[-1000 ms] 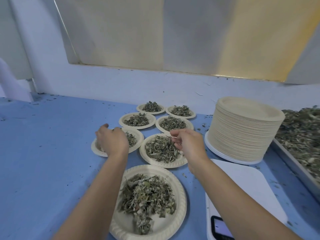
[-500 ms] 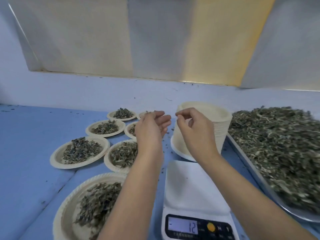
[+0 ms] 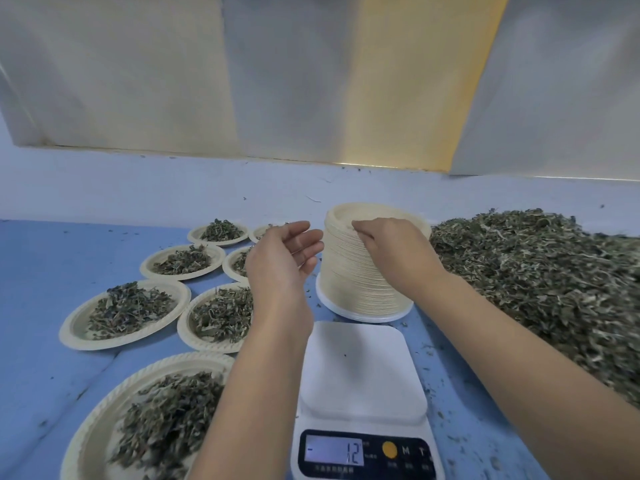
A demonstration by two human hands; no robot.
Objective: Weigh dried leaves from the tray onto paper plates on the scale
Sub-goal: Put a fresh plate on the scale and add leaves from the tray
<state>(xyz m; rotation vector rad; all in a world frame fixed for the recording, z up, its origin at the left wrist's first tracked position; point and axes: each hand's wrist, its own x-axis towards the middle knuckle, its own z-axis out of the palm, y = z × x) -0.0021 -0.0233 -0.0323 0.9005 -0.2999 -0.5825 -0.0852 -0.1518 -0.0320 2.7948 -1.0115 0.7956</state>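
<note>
Setting: a head-level view down onto a blue surface against a pale wall.
Left hand: raised just beside the left side of the stack. The fingers are relaxed and the palm is turned toward the stack. The grip is loose and holds nothing. Whether the fingertips touch the stack cannot be told.
Right hand: resting over the near rim of the stack, fingers curled, tips down on the top plate. Whether the grip has pinched that plate cannot be told.
Stack: a tall pile of unused paper plates, upright, just behind the scale.
Scale: white, near the viewer, between the two forearms. Its pan is bare, with no plate on it.
Display: lit, showing a minus sign and 12.
Leaves: a large loose heap of dried green-grey leaves on the right, near the stack. What they lie on is hidden.
Filled plates: seven in view on the left, each holding a small pile of leaves. The two behind the left hand are partly covered.
Done so far: judging by the filled plates, several portions are already weighed and set aside.
Step in hand: most likely taking a fresh plate off the stack.
Left to do: set that plate on the scale, add leaves to weight, move it aside and repeat. The big heap suggests many portions remain.
</note>
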